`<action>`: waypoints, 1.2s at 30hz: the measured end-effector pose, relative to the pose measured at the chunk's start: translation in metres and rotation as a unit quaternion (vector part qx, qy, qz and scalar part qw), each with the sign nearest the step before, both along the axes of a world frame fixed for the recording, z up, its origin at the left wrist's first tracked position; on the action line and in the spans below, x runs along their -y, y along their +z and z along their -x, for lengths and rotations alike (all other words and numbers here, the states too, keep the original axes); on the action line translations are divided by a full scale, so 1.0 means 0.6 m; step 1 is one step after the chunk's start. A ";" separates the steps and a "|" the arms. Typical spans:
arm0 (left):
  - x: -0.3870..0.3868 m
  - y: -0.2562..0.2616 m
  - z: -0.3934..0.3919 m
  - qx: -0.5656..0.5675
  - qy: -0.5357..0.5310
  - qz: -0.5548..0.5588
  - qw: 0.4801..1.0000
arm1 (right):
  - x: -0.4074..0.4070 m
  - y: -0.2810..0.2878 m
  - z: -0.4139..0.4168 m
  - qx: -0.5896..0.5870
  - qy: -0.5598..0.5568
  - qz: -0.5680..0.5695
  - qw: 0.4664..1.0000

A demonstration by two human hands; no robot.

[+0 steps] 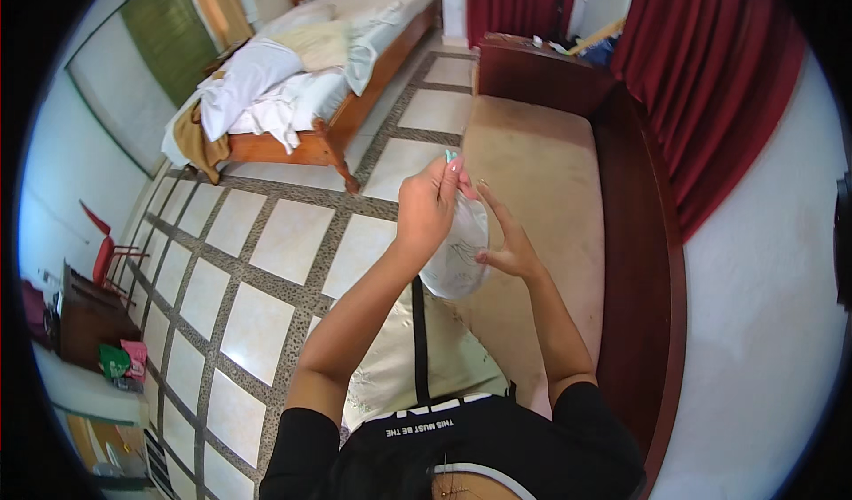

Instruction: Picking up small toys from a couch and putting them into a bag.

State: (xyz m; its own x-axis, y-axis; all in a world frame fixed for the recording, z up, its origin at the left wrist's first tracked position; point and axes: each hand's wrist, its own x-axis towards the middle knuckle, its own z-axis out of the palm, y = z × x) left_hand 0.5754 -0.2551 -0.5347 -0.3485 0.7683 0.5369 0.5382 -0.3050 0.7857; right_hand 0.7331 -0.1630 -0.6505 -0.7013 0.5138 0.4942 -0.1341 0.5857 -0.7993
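My left hand (pixel 431 200) is raised in front of me, its thumb and fingers pinched on the top of a white pouch-like piece of thin material (pixel 459 260). Faint dark lines mark the side of this piece, which hangs down from my grip. A small teal bit (pixel 450 156) pokes out above my left fingertips; what it belongs to is hidden. Close by on the right, my right hand (pixel 511 244) has its fingers spread, with the thumb tip at the white piece's edge. Below lies pale gold patterned satin fabric (pixel 452 347) with a black strap (pixel 419 340) across it.
A beige mattress (pixel 539 187) lies right of me, bordered by a dark wooden frame (pixel 639 274). Ahead left stands a wooden bed (pixel 279 148) with rumpled white bedding (pixel 253 81). Tiled floor (pixel 259 327) spreads leftward to a red chair (pixel 106 254). Red curtains (pixel 705 101) hang at right.
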 end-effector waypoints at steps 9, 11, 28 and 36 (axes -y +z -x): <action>0.214 0.054 0.061 0.071 -0.023 0.004 0.997 | 0.150 0.046 0.090 -0.103 0.174 0.131 0.970; 0.262 0.038 0.077 0.085 -0.038 0.012 0.996 | 0.192 0.064 0.107 -0.112 0.181 0.123 0.969; 0.413 -0.025 0.133 0.039 -0.083 -0.070 0.993 | 0.347 0.138 0.217 -0.104 0.255 -0.006 0.961; 0.431 -0.026 0.136 0.093 -0.037 -0.082 0.992 | 0.342 0.121 0.256 -0.089 0.331 0.121 0.932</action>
